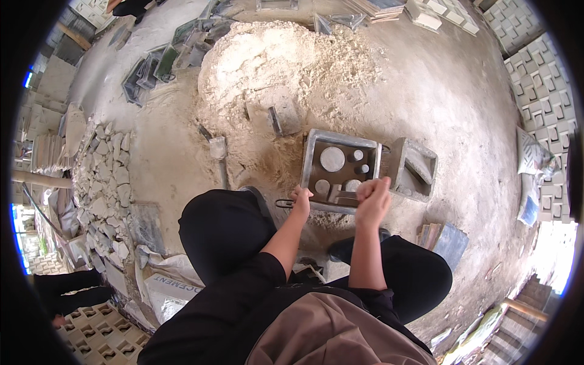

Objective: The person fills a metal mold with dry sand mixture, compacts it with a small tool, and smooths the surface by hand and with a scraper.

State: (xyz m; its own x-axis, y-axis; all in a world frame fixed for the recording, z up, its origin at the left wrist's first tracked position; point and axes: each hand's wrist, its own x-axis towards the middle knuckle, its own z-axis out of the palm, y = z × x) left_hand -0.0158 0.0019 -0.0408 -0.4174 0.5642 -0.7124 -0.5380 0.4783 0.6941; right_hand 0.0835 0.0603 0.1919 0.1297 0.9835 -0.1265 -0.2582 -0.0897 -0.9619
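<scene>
In front of me on the ground sits a square grey metal block mould (pixel 309 159) with a raised rim. Inside it stand several round cores, the largest a pale disc-topped one (pixel 332 159). My left hand (pixel 301 198) is closed at the mould's near left corner, beside a looped handle (pixel 283 204). Over the near right part of the mould, my right hand (pixel 373 198) is curled into a fist; whatever it may hold is hidden. A grey bar-shaped piece (pixel 347 196) lies along the near side between the hands.
A second grey box mould (pixel 396 167) stands to the right. Beyond lies a heap of pale sandy powder (pixel 255 64), with a trowel-like tool (pixel 219 149) nearer. Broken rubble (pixel 106 188) and a cement bag (pixel 170 289) are at left. Patterned blocks (pixel 544 91) are stacked at right.
</scene>
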